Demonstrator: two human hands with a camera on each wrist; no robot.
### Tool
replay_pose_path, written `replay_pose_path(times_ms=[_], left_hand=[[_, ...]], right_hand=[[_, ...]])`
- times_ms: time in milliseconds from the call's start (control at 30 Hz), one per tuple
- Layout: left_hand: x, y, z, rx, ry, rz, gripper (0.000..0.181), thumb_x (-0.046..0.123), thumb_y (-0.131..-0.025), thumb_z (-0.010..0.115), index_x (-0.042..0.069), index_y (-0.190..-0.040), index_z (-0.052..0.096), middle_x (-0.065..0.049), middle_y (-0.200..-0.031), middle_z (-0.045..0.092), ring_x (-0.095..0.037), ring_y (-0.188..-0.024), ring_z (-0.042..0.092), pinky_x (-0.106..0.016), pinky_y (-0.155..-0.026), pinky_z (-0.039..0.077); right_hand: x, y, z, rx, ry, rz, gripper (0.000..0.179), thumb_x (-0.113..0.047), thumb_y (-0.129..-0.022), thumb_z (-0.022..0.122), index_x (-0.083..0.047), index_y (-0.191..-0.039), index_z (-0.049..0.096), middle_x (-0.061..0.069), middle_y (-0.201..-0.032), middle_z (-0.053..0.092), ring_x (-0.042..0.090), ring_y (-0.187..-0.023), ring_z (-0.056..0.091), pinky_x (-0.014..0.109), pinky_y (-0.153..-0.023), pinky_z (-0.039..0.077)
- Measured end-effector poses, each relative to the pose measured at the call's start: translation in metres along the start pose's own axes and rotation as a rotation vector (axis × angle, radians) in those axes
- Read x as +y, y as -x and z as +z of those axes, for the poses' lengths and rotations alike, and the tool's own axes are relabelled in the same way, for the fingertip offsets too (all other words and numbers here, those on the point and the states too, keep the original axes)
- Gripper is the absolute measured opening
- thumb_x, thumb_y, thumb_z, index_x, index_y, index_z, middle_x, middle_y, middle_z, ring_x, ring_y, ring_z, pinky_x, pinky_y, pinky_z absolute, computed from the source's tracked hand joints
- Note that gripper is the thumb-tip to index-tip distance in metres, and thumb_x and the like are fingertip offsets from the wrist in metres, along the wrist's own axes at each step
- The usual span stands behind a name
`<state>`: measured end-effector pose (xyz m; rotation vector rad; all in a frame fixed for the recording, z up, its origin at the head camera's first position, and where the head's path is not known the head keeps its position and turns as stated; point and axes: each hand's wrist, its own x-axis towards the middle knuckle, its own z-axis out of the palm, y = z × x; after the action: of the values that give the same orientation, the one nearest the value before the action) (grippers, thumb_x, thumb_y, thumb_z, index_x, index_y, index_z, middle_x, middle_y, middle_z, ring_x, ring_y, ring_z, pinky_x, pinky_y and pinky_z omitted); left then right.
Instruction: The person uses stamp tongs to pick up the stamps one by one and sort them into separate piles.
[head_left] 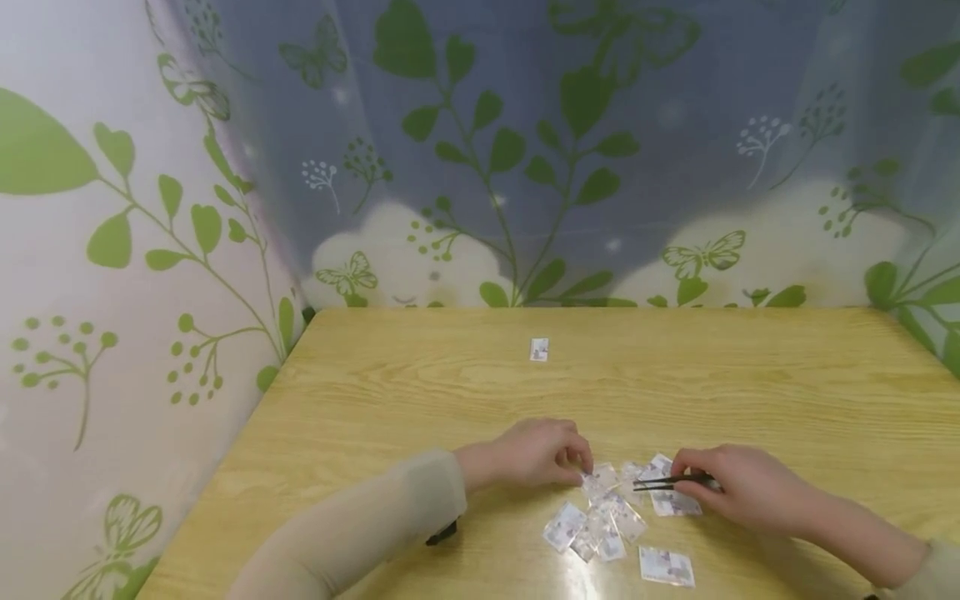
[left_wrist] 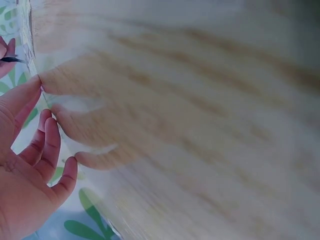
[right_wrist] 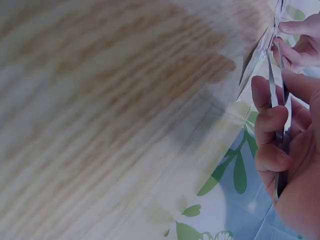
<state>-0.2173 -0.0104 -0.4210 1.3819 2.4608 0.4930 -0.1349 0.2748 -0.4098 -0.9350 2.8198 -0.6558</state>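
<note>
A loose pile of small clear packets (head_left: 600, 521), with printed slips, lies on the wooden table in the head view. My left hand (head_left: 542, 452) is at the pile's left edge, thumb and index fingertip pinching the edge of one packet (head_left: 591, 483). In the right wrist view, my right hand (right_wrist: 295, 130) grips dark metal tweezers (right_wrist: 281, 145) between thumb and curled fingers. The tweezers' tips stand slightly apart and point left over the pile's upper part. Beneath my right fingers lies another printed packet (head_left: 675, 502).
One small printed packet (head_left: 539, 349) lies alone near the table's back edge. Another packet (head_left: 667, 567) sits apart, close to the front. The wooden table (head_left: 375, 383) meets a leaf-patterned curtain (head_left: 487, 167) at the back and left.
</note>
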Motion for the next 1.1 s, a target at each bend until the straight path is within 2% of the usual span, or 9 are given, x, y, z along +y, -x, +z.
replay_pose_path(times_ms=[467, 700, 1100], left_hand=[[0.002, 0.001, -0.001, -0.004, 0.006, 0.002, 0.016, 0.026, -0.087, 0.073, 0.024, -0.103, 0.071, 0.013, -0.091, 0.057, 0.002, -0.08, 0.051, -0.016, -0.074, 0.04], [0.002, 0.001, -0.002, -0.005, 0.006, -0.003, 0.016, 0.026, -0.087, 0.073, 0.024, -0.103, 0.07, 0.013, -0.092, 0.057, 0.002, -0.08, 0.051, -0.016, -0.075, 0.04], [0.001, 0.002, -0.002, -0.013, -0.004, -0.005, 0.016, 0.027, -0.088, 0.073, 0.024, -0.104, 0.07, 0.014, -0.092, 0.056, 0.002, -0.08, 0.051, -0.015, -0.074, 0.04]], right_hand=[[-0.009, -0.016, 0.003, 0.007, 0.042, 0.036, 0.005, -0.029, -0.095, 0.063, -0.024, -0.095, 0.064, -0.023, -0.075, 0.058, -0.005, -0.059, 0.046, 0.024, -0.051, 0.038], [-0.012, -0.019, 0.004, -0.007, -0.004, 0.026, 0.006, -0.029, -0.095, 0.062, -0.024, -0.095, 0.064, -0.022, -0.076, 0.059, -0.005, -0.063, 0.05, 0.024, -0.052, 0.041], [-0.015, -0.024, 0.005, 0.016, 0.001, 0.028, 0.006, -0.022, -0.095, 0.063, -0.025, -0.09, 0.061, -0.021, -0.066, 0.051, -0.003, -0.052, 0.038, 0.022, -0.05, 0.035]])
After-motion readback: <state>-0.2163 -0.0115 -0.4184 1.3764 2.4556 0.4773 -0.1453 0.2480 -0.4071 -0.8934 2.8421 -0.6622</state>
